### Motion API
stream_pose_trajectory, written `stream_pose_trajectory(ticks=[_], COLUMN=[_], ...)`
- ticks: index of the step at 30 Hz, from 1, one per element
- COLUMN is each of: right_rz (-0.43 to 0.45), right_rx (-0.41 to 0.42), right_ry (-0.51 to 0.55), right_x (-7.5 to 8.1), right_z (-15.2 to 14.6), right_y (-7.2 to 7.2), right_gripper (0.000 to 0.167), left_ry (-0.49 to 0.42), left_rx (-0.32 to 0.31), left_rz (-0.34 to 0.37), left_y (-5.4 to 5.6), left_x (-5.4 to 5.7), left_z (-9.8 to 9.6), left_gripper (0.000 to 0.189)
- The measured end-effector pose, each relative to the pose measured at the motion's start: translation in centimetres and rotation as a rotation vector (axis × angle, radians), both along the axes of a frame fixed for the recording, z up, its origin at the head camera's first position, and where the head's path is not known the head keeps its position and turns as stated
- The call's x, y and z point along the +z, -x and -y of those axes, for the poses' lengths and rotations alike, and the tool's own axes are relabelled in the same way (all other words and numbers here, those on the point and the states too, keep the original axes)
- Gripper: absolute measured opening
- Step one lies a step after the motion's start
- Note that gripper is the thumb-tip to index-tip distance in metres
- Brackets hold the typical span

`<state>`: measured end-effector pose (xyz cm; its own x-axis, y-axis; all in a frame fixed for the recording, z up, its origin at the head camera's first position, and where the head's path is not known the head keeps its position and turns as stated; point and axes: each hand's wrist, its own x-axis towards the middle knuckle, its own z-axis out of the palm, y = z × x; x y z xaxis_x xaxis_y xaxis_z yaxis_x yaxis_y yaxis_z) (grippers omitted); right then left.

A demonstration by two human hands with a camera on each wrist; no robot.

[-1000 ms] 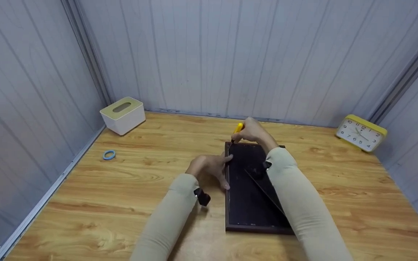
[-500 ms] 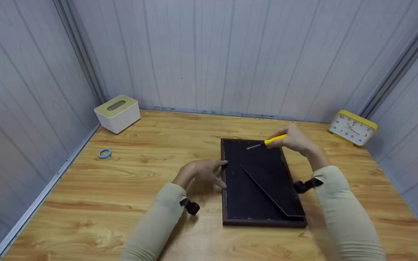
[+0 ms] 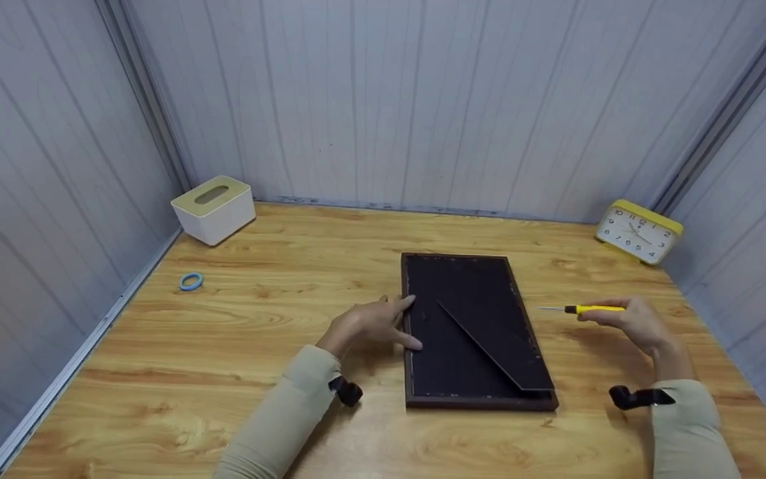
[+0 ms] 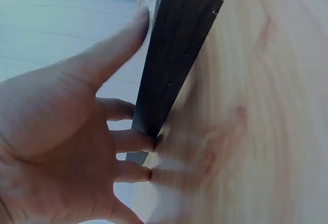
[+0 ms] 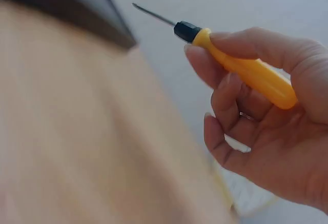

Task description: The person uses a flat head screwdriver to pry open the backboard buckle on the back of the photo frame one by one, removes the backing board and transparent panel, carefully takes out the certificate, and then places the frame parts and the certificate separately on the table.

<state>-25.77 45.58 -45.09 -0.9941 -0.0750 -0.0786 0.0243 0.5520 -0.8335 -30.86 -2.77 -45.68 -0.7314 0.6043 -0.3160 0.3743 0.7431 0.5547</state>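
Observation:
A dark picture frame (image 3: pixel 476 332) lies back side up on the table, its black easel stand (image 3: pixel 499 349) slanting across the backing. My left hand (image 3: pixel 373 322) is at the frame's left edge; thumb and index finger spread over the rim. In the left wrist view, the other fingers (image 4: pixel 134 141) reach along the frame's dark side wall (image 4: pixel 177 49). To the right of the frame, my right hand (image 3: pixel 636 326) grips a yellow-handled screwdriver (image 3: pixel 599 308). The right wrist view shows thumb and index finger pinching its handle (image 5: pixel 256 78), with the thin metal shaft (image 5: pixel 154 14) pointing away from the hand.
A white tissue box (image 3: pixel 217 213) with a pale green lid stands at the back left. In front of it lies a blue ring (image 3: pixel 191 282). A yellow alarm clock (image 3: pixel 639 233) stands at the back right. Panelled walls (image 3: pixel 370 106) enclose the wooden table.
My right hand has carried the screwdriver from the frame's far left corner to the right, off the frame, its shaft now pointing left. My left hand stays at the frame's left edge.

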Motion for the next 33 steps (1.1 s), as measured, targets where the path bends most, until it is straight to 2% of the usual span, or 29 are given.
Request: stream_pose_trajectory(ticks=[3,7,14,21,30,33], right_rz=[-0.007,-0.021,0.001,-0.048,-0.105,-0.092], right_rx=[-0.023,-0.015,0.007,0.071,0.098,0.106], right_ry=[-0.025,-0.083,-0.171,-0.338,-0.384,-0.366], right_x=[-1.2,-2.1,-2.5,-2.8,-2.9,-3.0], right_z=[-1.0,-1.7,-1.9,-1.8,-1.8,-1.8], right_y=[0.2,0.5,0.2,0.3,0.5,0.5], right_gripper=[0.053,0.055,0.055,0.041,0.029,0.028], left_ry=[-0.013,-0.044,-0.065,-0.076,-0.082,-0.087], left_rx=[0.015,0.022,0.026,0.015,0.024,0.023], left_rz=[0.0,0.039,0.071,0.078,0.094,0.098], left_y=[0.2,0.3,0.2,0.2,0.2,0.2], left_x=[0.1,0.3,0.2,0.1,0.1,0.1], left_z=[0.2,0.4,0.4,0.1,0.1,0.3], left_gripper=[0.105,0.101,0.099,0.101,0.101,0.101])
